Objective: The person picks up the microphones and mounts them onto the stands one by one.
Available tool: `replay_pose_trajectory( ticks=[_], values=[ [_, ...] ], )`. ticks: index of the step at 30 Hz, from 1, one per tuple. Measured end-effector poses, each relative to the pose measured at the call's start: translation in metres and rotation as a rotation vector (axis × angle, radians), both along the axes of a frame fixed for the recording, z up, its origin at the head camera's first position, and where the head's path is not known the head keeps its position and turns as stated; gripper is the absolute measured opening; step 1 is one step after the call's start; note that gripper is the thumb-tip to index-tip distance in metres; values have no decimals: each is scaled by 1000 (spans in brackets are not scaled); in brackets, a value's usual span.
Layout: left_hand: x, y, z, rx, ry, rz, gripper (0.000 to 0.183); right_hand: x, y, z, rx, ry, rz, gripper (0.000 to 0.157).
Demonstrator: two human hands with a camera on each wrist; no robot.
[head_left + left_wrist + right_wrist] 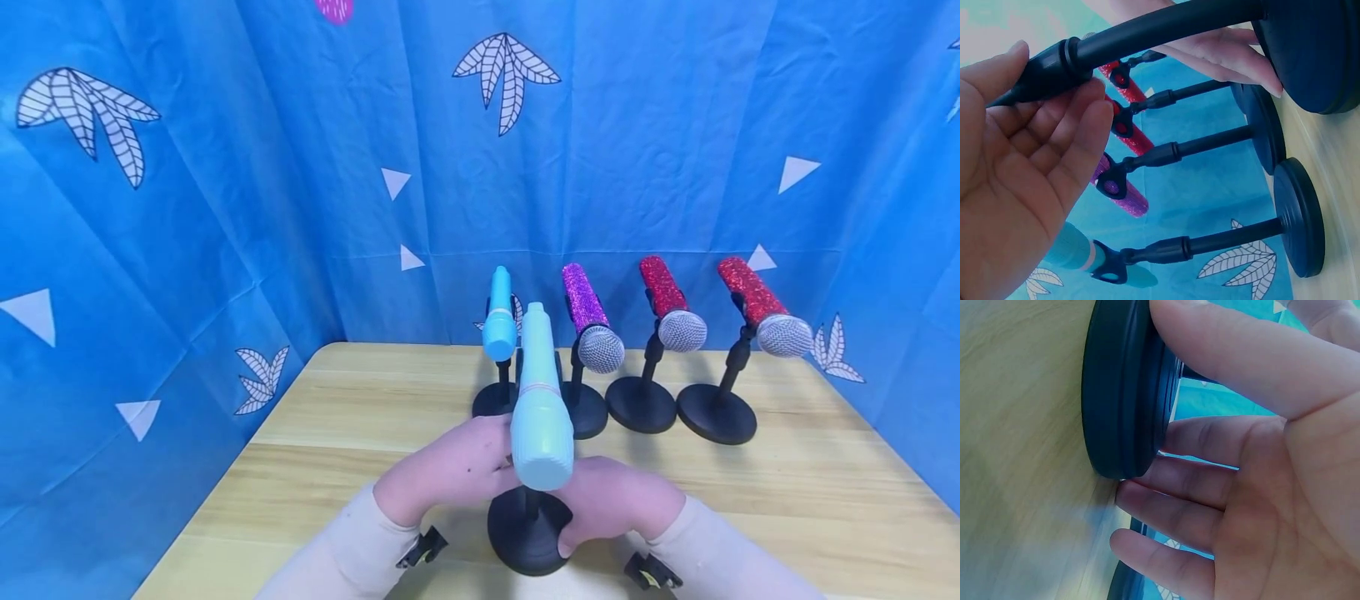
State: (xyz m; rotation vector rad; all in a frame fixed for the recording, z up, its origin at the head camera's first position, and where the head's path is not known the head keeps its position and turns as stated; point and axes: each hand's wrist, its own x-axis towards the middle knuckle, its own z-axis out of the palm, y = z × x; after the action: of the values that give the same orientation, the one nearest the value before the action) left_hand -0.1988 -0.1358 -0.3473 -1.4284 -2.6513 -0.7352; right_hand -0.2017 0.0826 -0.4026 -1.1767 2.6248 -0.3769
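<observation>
A pale mint-green microphone [542, 425] sits tilted on a black desktop microphone stand [523, 537] close to me. My left hand [457, 467] holds the upper part of its pole; in the left wrist view, the thumb and fingers lie around the black collar [1050, 72]. At the round base is my right hand [618, 496]. The right wrist view has its thumb against the upper side of the base [1119, 394] and its fingers at the rim, the lower fingers spread. From above, the microphone hides part of both hands.
Behind stand a blue microphone [499, 329], a purple glittery one [583, 296] and two red glittery ones [663, 283], each on a black stand. They form a row along the back of the wooden table [360, 400]. A blue patterned curtain [637, 125] surrounds it.
</observation>
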Motion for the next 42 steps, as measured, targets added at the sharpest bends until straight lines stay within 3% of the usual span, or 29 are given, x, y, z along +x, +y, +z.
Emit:
replay_pose_trajectory(
  ticks=[6, 14, 19, 24, 29, 38, 42],
  values=[
    [-2, -4, -1, 2, -9, -65, 32, 0, 0, 0, 0, 13, -1, 79],
    [-2, 2, -2, -58, 113, 23, 32, 1, 2, 0, -5, 28, -18, 73],
    [-1, 3, -2, -71, 137, 23, 28, 1, 3, -1, -17, 22, -8, 67],
    [-2, 0, -4, -52, 68, 13, 28, 0, 2, -1, -25, -38, -17, 70],
    [-3, -2, -3, -55, 50, -3, 22, -3, 2, -1, -15, -52, -19, 66],
    [-6, -5, -5, -11, -124, -2, 20, -4, 0, -4, -9, 13, 14, 63],
    [-8, -3, -6, 54, -149, 19, 18, -4, 0, -4, -12, 48, 21, 63]
  ],
)
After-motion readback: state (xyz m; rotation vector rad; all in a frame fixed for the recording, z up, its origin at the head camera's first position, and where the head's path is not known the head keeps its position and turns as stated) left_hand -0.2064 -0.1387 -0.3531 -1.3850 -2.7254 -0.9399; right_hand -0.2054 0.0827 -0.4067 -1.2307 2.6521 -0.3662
